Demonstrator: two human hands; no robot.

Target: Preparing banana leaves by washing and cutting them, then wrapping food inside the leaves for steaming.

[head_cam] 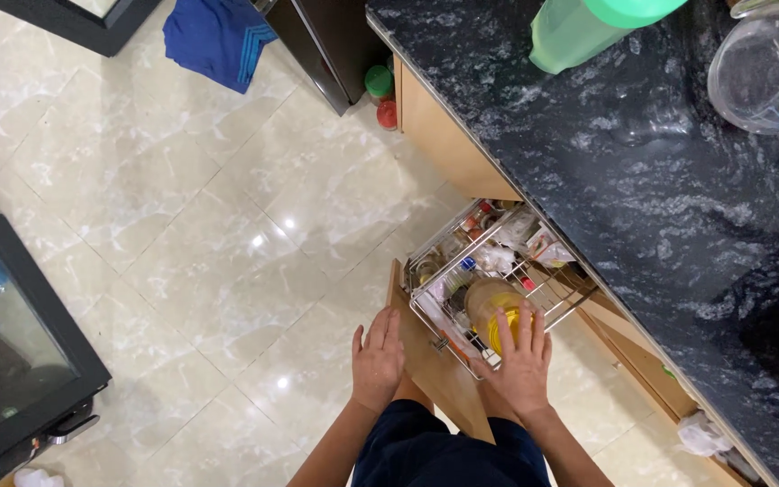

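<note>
Below the dark stone counter [606, 171], a pull-out wire basket drawer [433, 317] stands open with several bottles and packets inside. My right hand [520, 361] is wrapped around a bottle of yellow oil [496, 316] standing at the near end of the basket. Flat against the wooden drawer front [426, 361] lies my left hand [378, 358], fingers together and holding nothing. My dark shorts show at the bottom.
A green bottle [588, 27] and a clear jar [768, 72] stand on the counter. A blue cloth [216, 38] lies on the tiled floor. A glass-fronted black cabinet [11, 343] is at left. Small red and green lids [380, 90] sit by the cabinet base.
</note>
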